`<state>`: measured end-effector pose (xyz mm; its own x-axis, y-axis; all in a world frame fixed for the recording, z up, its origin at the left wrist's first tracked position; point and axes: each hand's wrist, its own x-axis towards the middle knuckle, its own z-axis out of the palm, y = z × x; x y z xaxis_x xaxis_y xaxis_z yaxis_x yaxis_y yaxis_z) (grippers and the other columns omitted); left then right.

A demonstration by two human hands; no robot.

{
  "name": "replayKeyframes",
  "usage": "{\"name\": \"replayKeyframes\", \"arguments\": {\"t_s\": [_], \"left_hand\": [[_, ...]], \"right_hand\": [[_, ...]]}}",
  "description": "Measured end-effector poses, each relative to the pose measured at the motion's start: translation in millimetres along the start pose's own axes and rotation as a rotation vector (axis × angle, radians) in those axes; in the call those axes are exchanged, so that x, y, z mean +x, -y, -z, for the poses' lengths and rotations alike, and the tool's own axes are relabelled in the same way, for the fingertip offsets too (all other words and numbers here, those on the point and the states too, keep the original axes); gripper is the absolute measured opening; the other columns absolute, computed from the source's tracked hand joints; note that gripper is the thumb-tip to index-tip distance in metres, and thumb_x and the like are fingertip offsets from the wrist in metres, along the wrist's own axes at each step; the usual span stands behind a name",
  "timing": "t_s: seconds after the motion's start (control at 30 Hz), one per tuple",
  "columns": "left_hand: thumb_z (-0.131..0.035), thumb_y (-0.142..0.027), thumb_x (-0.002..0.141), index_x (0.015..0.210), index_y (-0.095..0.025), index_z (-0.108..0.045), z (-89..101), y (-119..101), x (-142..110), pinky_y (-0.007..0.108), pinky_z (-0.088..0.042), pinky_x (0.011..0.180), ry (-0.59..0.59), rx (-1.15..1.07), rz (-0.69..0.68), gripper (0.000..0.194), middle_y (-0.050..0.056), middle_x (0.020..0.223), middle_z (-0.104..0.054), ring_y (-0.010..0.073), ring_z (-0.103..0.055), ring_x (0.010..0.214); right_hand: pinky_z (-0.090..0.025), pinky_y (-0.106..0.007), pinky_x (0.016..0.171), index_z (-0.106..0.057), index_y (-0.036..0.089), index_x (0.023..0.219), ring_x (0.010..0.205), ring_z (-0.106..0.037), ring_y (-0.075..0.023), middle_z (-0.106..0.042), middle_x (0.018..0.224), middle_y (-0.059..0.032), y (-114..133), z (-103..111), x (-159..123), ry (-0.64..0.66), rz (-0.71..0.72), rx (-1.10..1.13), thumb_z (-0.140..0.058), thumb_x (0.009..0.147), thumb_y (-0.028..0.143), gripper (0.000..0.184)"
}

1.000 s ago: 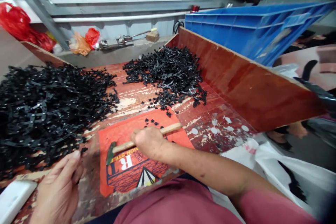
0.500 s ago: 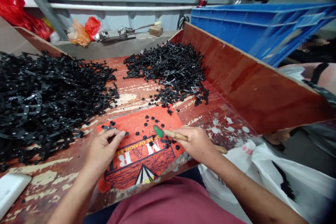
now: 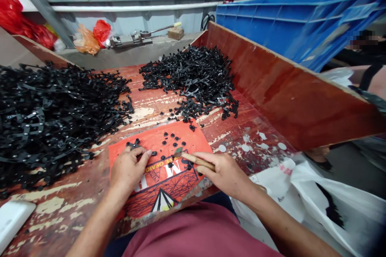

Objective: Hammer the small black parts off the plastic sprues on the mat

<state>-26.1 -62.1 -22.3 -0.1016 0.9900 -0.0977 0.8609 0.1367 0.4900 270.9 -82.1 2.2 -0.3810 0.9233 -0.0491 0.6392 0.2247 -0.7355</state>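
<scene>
My left hand (image 3: 129, 166) rests at the left of an orange printed cloth (image 3: 187, 128), thumb and fingers closed on a black linked part (image 3: 133, 143). Part of that piece is hidden by the fingers. A small black cap (image 3: 154, 153) lies at the thumb tip. My right hand (image 3: 224, 170) grips a wooden-handled tool (image 3: 197, 160) whose green end (image 3: 178, 151) points left over the cloth. The exact kind of tool cannot be made out. Several loose black caps (image 3: 175, 144) are scattered on the cloth between my hands.
Heaps of black linked parts lie to the left (image 3: 54, 112) and at the back (image 3: 196, 72). A wooden side board (image 3: 271, 84) and a blue crate (image 3: 271, 28) border the right. A white object (image 3: 15, 221) sits at the left edge. White sacks (image 3: 307, 204) stand at lower right.
My left hand has moved slightly right with the black part. The tool has turned in my right hand, and less of its green end shows. The camera view has shifted a little.
</scene>
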Motion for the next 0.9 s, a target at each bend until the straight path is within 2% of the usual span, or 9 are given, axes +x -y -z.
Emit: {"name": "replayKeyframes", "arguments": {"t_s": [0.07,0.13,0.3,0.43,0.63,0.8,0.9], "left_hand": [[-0.049,-0.055,0.088,0.09,-0.025,-0.078,-0.5,2,2,0.032,-0.046,0.075,0.002,0.001,0.013,0.042,0.007,0.089,-0.074,0.0251,-0.065,0.081],[-0.051,-0.056,0.086,0.086,-0.025,-0.079,-0.8,4,4,0.031,-0.045,0.07,0.02,-0.011,0.033,0.041,0.006,0.085,-0.074,0.0247,-0.066,0.078],[-0.052,-0.058,0.084,0.08,-0.023,-0.077,-1.3,9,9,0.028,-0.043,0.064,0.015,-0.147,0.088,0.043,0.002,0.078,-0.075,0.0228,-0.067,0.073],[-0.052,-0.059,0.085,0.085,-0.021,-0.077,-2.8,10,9,0.028,-0.045,0.07,-0.004,-0.231,0.085,0.045,0.002,0.083,-0.076,0.0224,-0.066,0.077],[-0.049,-0.055,0.088,0.089,-0.023,-0.078,-3.4,6,5,0.032,-0.045,0.075,-0.014,-0.045,0.039,0.042,0.006,0.089,-0.074,0.024,-0.065,0.081],[-0.046,-0.052,0.09,0.091,-0.025,-0.078,-0.2,-3,0,0.032,-0.044,0.076,-0.007,0.052,0.051,0.042,0.009,0.09,-0.073,0.0253,-0.063,0.083],[-0.044,-0.05,0.091,0.092,-0.026,-0.078,3.9,-9,-2,0.032,-0.043,0.073,0.003,0.075,0.078,0.041,0.008,0.088,-0.071,0.025,-0.063,0.081]], "right_hand": [[-0.051,-0.026,0.078,-0.063,0.031,0.134,0.088,-0.071,-0.0168,-0.075,0.113,0.0008,9,2,2,0.03,0.064,0.025,-0.053,0.097,0.02,0.04],[-0.052,-0.03,0.09,-0.053,0.036,0.143,0.101,-0.07,-0.0176,-0.069,0.129,0.001,17,3,5,0.052,0.12,0.015,-0.048,0.1,0.018,0.047],[-0.051,-0.035,0.1,-0.048,0.037,0.147,0.113,-0.067,-0.0191,-0.063,0.137,0.0019,27,6,17,0.009,0.16,-0.038,-0.048,0.102,0.021,0.047],[-0.052,-0.032,0.1,-0.05,0.042,0.144,0.113,-0.067,-0.0166,-0.058,0.142,0.0055,24,10,20,-0.008,0.158,-0.031,-0.048,0.101,0.017,0.049],[-0.053,-0.032,0.098,-0.048,0.043,0.144,0.116,-0.066,-0.0165,-0.057,0.143,0.0067,22,11,17,0.016,0.147,-0.047,-0.048,0.101,0.016,0.05],[-0.052,-0.033,0.098,-0.045,0.04,0.148,0.113,-0.067,-0.0176,-0.063,0.138,0.0015,30,-2,25,0.03,0.174,-0.131,-0.046,0.103,0.022,0.048],[-0.054,-0.03,0.087,-0.041,0.037,0.151,0.1,-0.07,-0.0188,-0.071,0.123,-0.0025,38,-15,35,0.053,0.2,-0.239,-0.047,0.103,0.025,0.05]]}}
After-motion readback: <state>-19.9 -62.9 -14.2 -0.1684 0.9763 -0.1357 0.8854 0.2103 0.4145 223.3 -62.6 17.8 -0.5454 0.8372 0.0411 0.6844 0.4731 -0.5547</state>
